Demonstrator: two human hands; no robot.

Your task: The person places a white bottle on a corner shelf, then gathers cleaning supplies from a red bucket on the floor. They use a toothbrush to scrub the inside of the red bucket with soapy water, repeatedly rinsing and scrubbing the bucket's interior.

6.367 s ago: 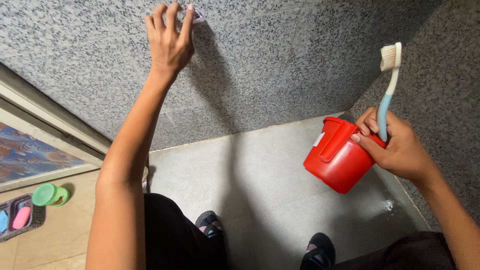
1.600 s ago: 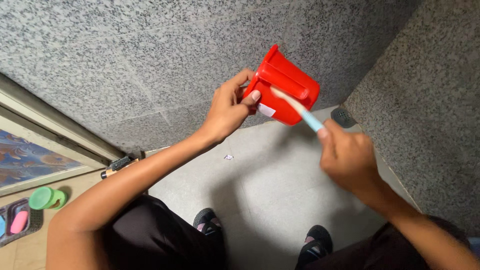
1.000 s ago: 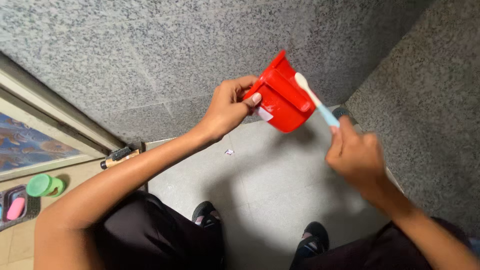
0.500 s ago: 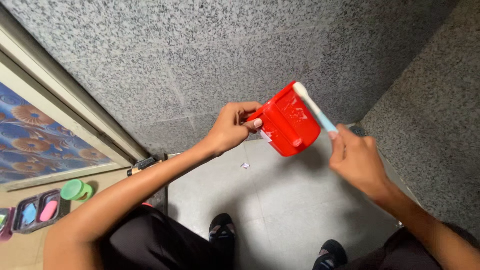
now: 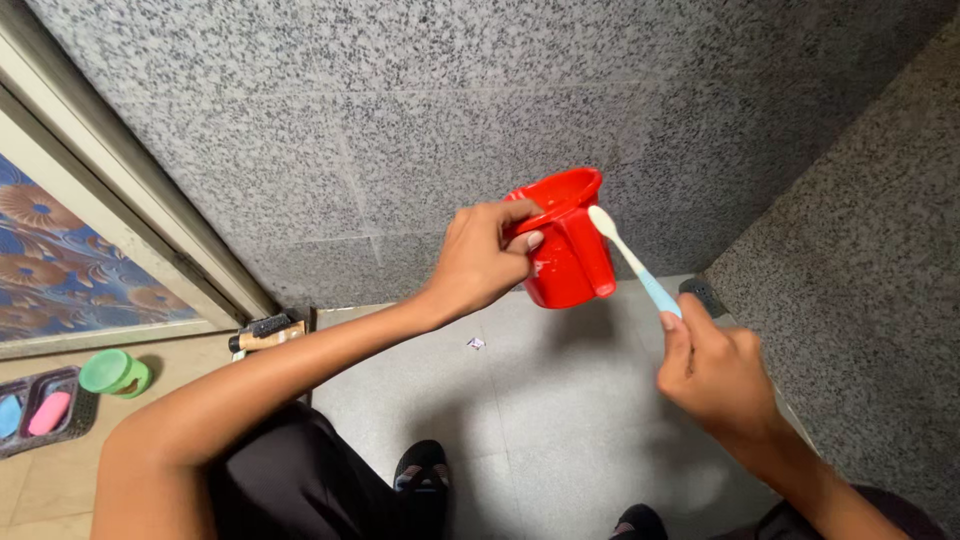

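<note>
Left hand [image 5: 480, 255] grips a red plastic mug [image 5: 565, 250]; right hand [image 5: 715, 375] holds a blue-handled white toothbrush [image 5: 630, 265] beside it.

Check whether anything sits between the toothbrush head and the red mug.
Nothing visible does. The left hand holds the red mug up by its rim side, and the right hand holds the toothbrush with its head beside the mug's spout side. Only open air shows between them.

Green cup [image 5: 115, 371], soap tray [image 5: 40, 411], brush [image 5: 266, 333] on floor.
</note>
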